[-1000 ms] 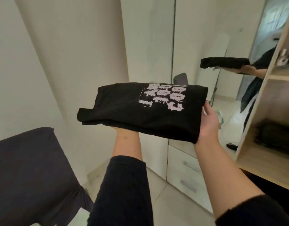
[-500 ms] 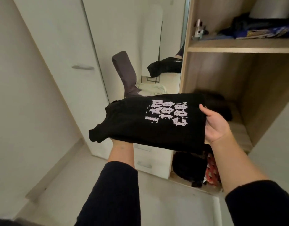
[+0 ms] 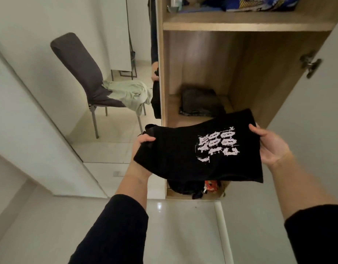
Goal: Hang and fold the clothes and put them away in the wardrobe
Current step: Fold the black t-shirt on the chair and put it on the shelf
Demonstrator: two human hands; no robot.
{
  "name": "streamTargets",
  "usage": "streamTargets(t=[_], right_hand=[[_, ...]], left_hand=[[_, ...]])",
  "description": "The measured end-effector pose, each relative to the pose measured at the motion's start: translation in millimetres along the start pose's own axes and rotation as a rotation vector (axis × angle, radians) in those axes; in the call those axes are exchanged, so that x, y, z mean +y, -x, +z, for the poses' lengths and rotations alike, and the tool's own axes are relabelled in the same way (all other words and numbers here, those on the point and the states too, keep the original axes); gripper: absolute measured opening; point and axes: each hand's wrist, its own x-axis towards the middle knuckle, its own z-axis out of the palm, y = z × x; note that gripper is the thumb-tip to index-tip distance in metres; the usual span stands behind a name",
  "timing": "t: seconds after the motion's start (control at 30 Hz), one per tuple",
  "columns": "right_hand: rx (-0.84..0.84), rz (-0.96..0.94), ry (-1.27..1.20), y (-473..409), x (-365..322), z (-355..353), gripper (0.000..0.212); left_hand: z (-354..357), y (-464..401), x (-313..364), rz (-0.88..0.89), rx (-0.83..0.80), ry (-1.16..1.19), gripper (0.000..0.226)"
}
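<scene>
A folded black T-shirt (image 3: 194, 149) with a pale printed design is held level in front of the open wardrobe (image 3: 259, 63), just short of the front edge of its middle shelf (image 3: 174, 111). The left hand (image 3: 143, 147) grips the shirt's left end with its thumb on top, and the right hand (image 3: 271, 145) holds the right edge, fingers curled under and thumb over. It looks light, soft and floppy, so the fold would likely slump unless both ends stay supported from underneath. A dark folded garment (image 3: 200, 101) already lies on the shelf near its back. In the mirror door (image 3: 107, 73) beside it, a grey chair (image 3: 82, 73) carries a pale green cloth (image 3: 128, 92).
</scene>
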Motion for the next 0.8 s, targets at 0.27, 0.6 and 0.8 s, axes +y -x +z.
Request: streamTargets(t=[0.27,0.6,0.8], right_hand=[[0.253,0.091,0.092,-86,0,-65,0.047],[0.401,0.1,0.161,-236,-23,-113,0.042],[0.492,0.203,0.585,-285,-2,-149,0.062]], left_hand=[[47,-105,-53,-0.425,0.183,-0.179,0.026],[47,-260,-71,-0.431,0.266,-0.16,0.02],[15,-310,-100,-0.473,0.399,-0.502,0.027]])
